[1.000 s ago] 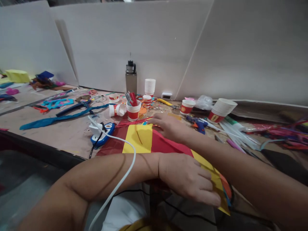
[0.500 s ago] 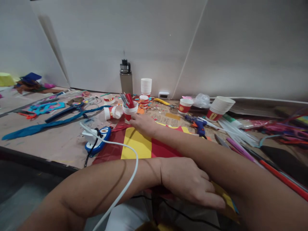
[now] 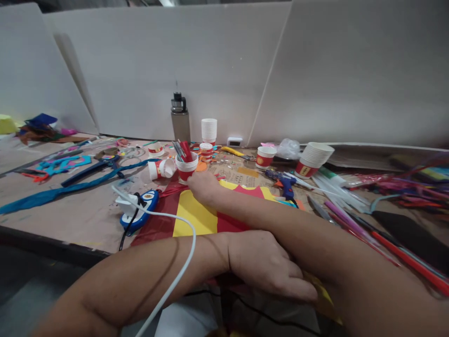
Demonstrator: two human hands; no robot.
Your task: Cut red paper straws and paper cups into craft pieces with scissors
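A red-and-yellow striped sheet (image 3: 196, 215) lies over the near table edge, under my crossed forearms. My left hand (image 3: 270, 267) is closed at the sheet's near side with fingers curled down. Red and yellow parts of the sheet show around it, while its thumb is hidden. My right hand (image 3: 205, 187) reaches across to the far left part of the sheet. It is closed, its fingertips turned away from view, and I cannot see what is in them. Just beyond it stands a paper cup (image 3: 185, 169) with pens and a red-handled tool in it.
A blue power strip (image 3: 149, 206) with a white plug and cable (image 3: 189, 252) sits left; the cable passes over my left forearm. Behind are a bottle (image 3: 180, 121) and stacked cups (image 3: 312, 159). A blue glue gun (image 3: 286, 185) and scattered tools lie right.
The view has tilted up slightly, so table things sit a little lower and further left. My right hand's fingers have drawn in slightly beside the cup. My left hand keeps its pose.
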